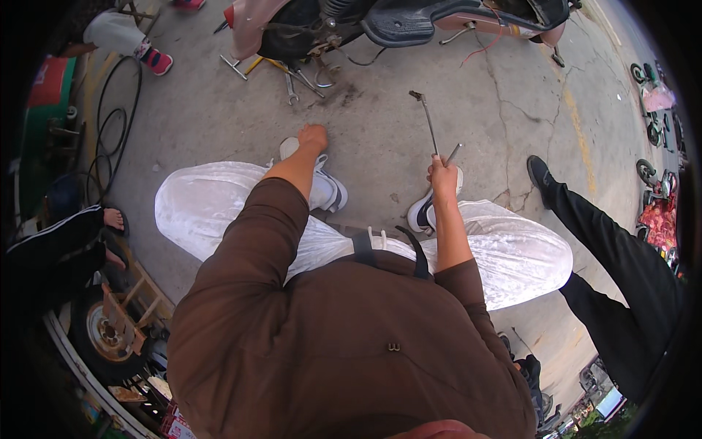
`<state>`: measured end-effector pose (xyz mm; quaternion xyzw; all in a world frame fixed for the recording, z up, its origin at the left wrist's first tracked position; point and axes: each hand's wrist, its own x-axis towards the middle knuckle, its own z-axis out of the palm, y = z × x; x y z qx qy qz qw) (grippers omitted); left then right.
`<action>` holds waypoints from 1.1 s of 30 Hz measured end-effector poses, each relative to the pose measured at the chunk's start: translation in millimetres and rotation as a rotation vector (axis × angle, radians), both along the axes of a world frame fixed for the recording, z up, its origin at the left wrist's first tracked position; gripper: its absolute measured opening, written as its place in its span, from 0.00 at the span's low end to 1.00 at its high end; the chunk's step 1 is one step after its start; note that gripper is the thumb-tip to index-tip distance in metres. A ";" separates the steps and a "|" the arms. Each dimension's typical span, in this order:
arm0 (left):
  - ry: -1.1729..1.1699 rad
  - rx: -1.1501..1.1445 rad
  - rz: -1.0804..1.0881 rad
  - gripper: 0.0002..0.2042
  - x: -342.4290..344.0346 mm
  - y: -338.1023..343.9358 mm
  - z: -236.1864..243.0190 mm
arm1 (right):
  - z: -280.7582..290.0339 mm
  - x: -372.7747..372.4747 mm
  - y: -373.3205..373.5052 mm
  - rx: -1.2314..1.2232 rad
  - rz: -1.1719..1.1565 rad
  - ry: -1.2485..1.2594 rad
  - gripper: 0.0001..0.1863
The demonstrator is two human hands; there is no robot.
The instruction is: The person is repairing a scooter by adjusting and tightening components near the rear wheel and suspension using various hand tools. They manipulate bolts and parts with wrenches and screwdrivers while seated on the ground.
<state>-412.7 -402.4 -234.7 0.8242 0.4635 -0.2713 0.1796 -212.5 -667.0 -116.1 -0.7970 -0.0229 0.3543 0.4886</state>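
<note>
My right hand (442, 178) is closed around a thin metal T-handle tool (429, 124), whose long shaft points away from me. A small dark piece (417, 95) sits at the shaft's far tip. Above my left shoe (335, 192), my left hand (313, 137) is curled closed; whatever its fingers may hold is hidden. Ahead of it, a combination wrench (291, 89) lies on the concrete floor among other hand tools. A pink motor scooter (256, 25) is beyond them, with its black footboard (409, 25) and mechanical parts exposed. Neither hand touches the scooter.
A T-shaped tool (234, 68) and a yellow-handled tool (254, 64) lie near the scooter. A black hose (110, 143) coils on the left. A wheel (106, 329) is at lower left. People stand on both sides, one in black trousers (614, 234) close on my right.
</note>
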 end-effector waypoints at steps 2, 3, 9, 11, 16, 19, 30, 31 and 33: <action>0.018 -0.001 -0.007 0.14 0.3 0.4 -3.3 | 19.7 -15.6 9.6 0.114 -0.037 0.239 0.13; 0.028 0.000 -0.010 0.14 -0.8 1.1 -4.6 | 23.5 -21.5 11.3 0.140 -0.019 0.305 0.14; -0.098 0.046 0.009 0.12 -14.8 2.4 -16.6 | 28.7 -39.5 19.1 0.142 0.209 0.357 0.15; -0.088 -0.042 0.032 0.13 -12.1 4.6 -9.0 | 30.2 -41.5 18.5 0.143 0.251 0.346 0.16; -0.184 -0.032 0.115 0.14 -17.3 10.9 -21.5 | 40.6 -46.6 21.6 0.181 0.263 0.380 0.16; -0.215 0.027 -0.034 0.14 -17.4 28.2 -23.3 | 50.0 -49.2 26.2 0.269 0.253 0.467 0.16; -1.297 -1.372 0.895 0.15 58.7 24.4 115.4 | 55.1 -54.2 39.1 0.648 0.216 0.665 0.17; -1.353 -1.390 0.859 0.15 63.7 23.6 123.0 | 54.3 -54.7 41.6 0.681 0.212 0.680 0.17; -1.462 -1.420 0.781 0.15 71.0 25.3 134.5 | 56.2 -56.1 46.7 0.717 0.198 0.705 0.16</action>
